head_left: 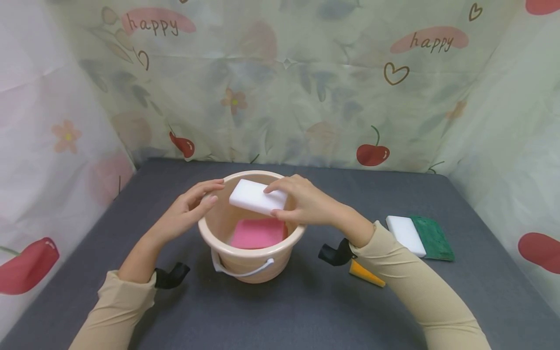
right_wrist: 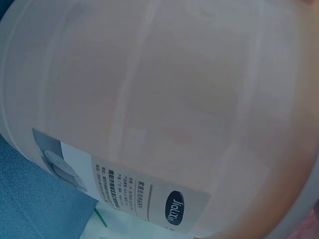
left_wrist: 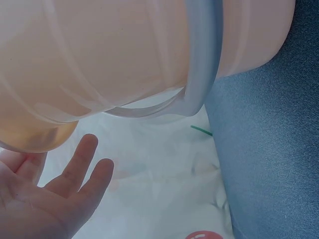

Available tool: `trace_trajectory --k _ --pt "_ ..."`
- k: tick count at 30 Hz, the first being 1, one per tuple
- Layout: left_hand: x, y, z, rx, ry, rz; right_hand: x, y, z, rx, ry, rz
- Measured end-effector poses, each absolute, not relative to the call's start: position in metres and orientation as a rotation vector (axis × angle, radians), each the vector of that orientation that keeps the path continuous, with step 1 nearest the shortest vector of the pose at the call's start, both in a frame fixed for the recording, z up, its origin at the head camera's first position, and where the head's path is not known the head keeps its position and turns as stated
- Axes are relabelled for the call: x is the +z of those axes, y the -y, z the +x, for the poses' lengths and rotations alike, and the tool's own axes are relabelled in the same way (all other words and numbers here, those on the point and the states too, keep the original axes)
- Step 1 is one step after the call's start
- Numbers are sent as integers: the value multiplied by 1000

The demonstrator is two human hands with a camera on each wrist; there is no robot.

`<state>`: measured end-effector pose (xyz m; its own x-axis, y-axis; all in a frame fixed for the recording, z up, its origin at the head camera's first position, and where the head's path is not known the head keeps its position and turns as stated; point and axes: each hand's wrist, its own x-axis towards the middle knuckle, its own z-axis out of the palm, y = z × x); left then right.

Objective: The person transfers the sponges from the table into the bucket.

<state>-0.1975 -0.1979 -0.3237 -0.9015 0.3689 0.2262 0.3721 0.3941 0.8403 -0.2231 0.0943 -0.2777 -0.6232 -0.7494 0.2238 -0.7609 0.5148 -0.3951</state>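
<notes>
A peach plastic bucket (head_left: pixel 282 257) stands on the dark table, its pale handle (left_wrist: pixel 204 55) hanging down at the front. Over its mouth, my right hand (head_left: pixel 306 201) pinches a white sponge block (head_left: pixel 249 194) between thumb and fingers, tilted slightly. Beneath that block, a pink sponge (head_left: pixel 258 233) lies inside the bucket. At the left rim is my left hand (head_left: pixel 188 206), its fingers loosely extended and holding nothing. The left wrist view shows these fingers (left_wrist: pixel 82 159) spread beside the rim. Only the labelled bucket wall (right_wrist: pixel 174 89) fills the right wrist view; the right hand is hidden there.
Right of the bucket, another white block (head_left: pixel 404 236) lies against a green scouring pad (head_left: pixel 433 238). A yellow-orange piece (head_left: pixel 366 273) sits partly under my right forearm. Printed cloth (head_left: pixel 284 97) hangs along the table's back and sides.
</notes>
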Motion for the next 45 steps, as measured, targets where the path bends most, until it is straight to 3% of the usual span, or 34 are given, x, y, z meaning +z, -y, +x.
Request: trace_trajectory --k 23,45 --pt "-325 198 -197 -1571 2605 -724 -274 -99 -225 800 2742 1308" --pt "-324 198 -198 -1574 2613 -711 -289 -202 -228 827 2793 844"
